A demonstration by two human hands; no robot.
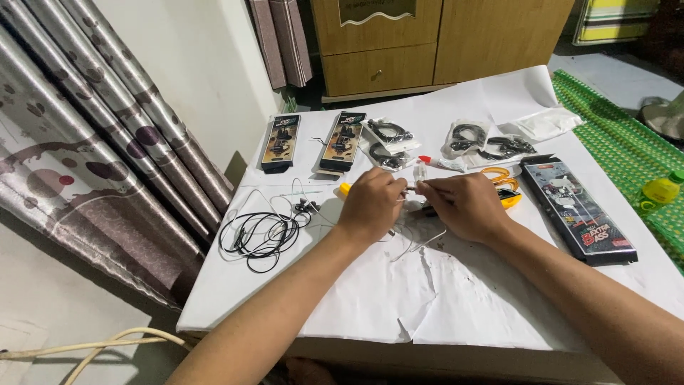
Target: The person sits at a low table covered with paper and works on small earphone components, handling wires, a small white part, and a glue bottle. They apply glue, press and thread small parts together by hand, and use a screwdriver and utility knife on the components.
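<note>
- Head view: the left hand (372, 203) and right hand (463, 207) meet at the middle of the white paper-covered worktop (442, 299), fingers pinched closed on a thin white cable (420, 244) that trails toward 6 o'clock.
- At 9 o'clock of the hands lies a coiled black earphone cable (260, 237).
- At 3 o'clock lies a long black package (577, 208), with a yellow tool (502, 182) just beside the right hand.
- Toward 12 o'clock lie two black boxes (280, 142) and clear bags of black cable (388, 139).
</note>
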